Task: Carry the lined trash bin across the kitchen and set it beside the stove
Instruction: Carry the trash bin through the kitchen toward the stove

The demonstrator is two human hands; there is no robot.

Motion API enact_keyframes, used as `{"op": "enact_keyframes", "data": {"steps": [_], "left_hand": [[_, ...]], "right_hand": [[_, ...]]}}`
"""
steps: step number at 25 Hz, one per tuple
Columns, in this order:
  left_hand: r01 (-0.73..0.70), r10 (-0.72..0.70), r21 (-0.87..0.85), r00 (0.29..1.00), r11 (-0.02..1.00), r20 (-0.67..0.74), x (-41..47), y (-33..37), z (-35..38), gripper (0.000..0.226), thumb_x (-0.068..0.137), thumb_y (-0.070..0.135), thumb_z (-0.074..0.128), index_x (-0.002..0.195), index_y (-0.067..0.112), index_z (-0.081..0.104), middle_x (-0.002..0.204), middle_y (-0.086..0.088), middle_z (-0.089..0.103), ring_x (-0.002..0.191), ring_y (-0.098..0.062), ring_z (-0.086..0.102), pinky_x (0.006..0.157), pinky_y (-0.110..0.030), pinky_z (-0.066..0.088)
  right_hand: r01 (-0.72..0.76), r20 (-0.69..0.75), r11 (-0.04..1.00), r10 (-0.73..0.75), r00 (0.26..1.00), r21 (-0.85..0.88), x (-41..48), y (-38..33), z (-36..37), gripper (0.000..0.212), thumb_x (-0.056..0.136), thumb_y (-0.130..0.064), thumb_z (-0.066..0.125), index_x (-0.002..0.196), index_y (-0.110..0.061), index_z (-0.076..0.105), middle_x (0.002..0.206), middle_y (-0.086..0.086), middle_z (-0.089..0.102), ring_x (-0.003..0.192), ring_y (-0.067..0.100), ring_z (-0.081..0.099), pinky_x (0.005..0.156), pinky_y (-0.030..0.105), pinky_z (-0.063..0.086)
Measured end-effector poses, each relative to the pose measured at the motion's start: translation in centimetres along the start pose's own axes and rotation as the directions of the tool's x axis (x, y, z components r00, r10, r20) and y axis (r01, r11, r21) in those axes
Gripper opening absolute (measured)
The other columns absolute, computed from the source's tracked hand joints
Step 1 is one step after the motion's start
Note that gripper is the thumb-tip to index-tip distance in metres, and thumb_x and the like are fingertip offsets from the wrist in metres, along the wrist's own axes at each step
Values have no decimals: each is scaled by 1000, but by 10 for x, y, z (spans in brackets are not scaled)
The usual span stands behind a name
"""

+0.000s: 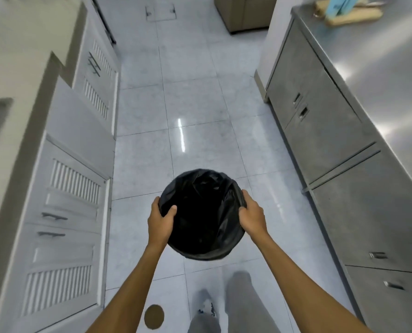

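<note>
A round trash bin (200, 217) lined with a black plastic bag hangs above the tiled floor in the middle of the view, its open mouth facing up at me. My left hand (160, 222) grips the bin's left rim, thumb inside the liner. My right hand (250, 216) grips the right rim, fingers curled over the bag's edge. Both forearms reach forward from the bottom of the frame. No stove can be made out in this view.
White louvred cabinets (72, 188) run along the left under a pale counter. Stainless steel cabinets (339, 150) and a steel worktop (392, 68) line the right. A glossy tiled aisle (188, 104) runs ahead. A brown round floor drain (154, 316) and my grey-trousered legs (238, 306) are below.
</note>
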State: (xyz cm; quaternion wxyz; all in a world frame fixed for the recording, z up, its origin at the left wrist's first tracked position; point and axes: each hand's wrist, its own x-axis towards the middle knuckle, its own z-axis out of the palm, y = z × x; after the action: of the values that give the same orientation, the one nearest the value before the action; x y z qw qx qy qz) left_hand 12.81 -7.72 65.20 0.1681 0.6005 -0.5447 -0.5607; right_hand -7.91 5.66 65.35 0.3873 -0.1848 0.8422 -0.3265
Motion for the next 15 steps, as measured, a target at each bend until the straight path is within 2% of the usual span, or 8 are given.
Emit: {"op": "enact_keyframes", "data": {"steps": [2, 4, 6, 7, 10, 11, 13, 15], "left_hand": [[-50, 46, -68, 998, 996, -49, 5, 25, -6, 63, 93, 25, 63, 150, 21, 37, 138, -2, 54, 120, -20, 53, 104, -37, 45], [-104, 96, -116, 993, 988, -71, 26, 53, -9, 61, 93, 24, 63, 149, 22, 38, 133, 2, 54, 117, -17, 52, 100, -33, 45], [-142, 131, -149, 988, 979, -84, 57, 84, -9, 60, 94, 23, 62, 149, 21, 39, 129, 4, 53, 116, -16, 52, 98, -30, 45], [-152, 139, -163, 986, 975, -90, 76, 99, -7, 59, 94, 23, 61, 149, 20, 39, 129, 4, 53, 116, -16, 52, 98, -30, 45], [-172, 153, -187, 982, 967, -112, 132, 144, 2, 57, 94, 25, 62, 147, 20, 41, 137, 0, 54, 120, -20, 54, 102, -36, 47], [-161, 139, -203, 983, 966, -120, 154, 161, 6, 58, 93, 26, 62, 147, 21, 42, 139, -1, 55, 122, -22, 54, 103, -39, 48], [-163, 132, -255, 982, 953, -137, 190, 194, 11, 56, 94, 28, 61, 147, 22, 44, 139, -1, 55, 123, -23, 55, 103, -41, 49], [-196, 153, -300, 975, 934, -161, 224, 230, 16, 53, 95, 28, 59, 146, 21, 45, 138, 0, 56, 121, -22, 55, 100, -37, 50]], "right_hand": [[8, -88, 1000, -9, 996, -4, 3, -34, 6, 62, 99, -11, 34, 156, -33, 42, 128, 10, 70, 109, 36, 67, 95, 43, 54], [27, -142, 998, -18, 990, 64, 16, -70, 6, 63, 103, -9, 34, 163, -29, 33, 141, 12, 62, 123, 36, 61, 101, 32, 46], [65, -156, 987, -41, 987, 146, 44, -105, -1, 64, 103, -4, 34, 164, -23, 31, 144, 11, 59, 124, 33, 61, 89, 15, 41], [76, -156, 981, -48, 987, 176, 64, -122, -5, 65, 103, -2, 36, 164, -23, 31, 145, 9, 59, 120, 31, 62, 84, 13, 42], [88, -148, 959, -49, 988, 268, 121, -165, -15, 68, 96, -6, 43, 161, -27, 39, 151, 0, 57, 114, 18, 62, 94, 19, 49], [84, -138, 949, -43, 989, 304, 141, -181, -21, 67, 93, -9, 45, 156, -30, 46, 147, -1, 61, 116, 19, 64, 100, 26, 53], [107, -119, 936, -70, 990, 337, 178, -206, -31, 58, 88, -12, 48, 141, -32, 59, 129, -1, 71, 113, 24, 69, 98, 40, 60], [107, -84, 926, -82, 993, 362, 216, -235, -42, 56, 87, -12, 51, 138, -32, 61, 125, -1, 71, 112, 25, 69, 96, 45, 61]]}}
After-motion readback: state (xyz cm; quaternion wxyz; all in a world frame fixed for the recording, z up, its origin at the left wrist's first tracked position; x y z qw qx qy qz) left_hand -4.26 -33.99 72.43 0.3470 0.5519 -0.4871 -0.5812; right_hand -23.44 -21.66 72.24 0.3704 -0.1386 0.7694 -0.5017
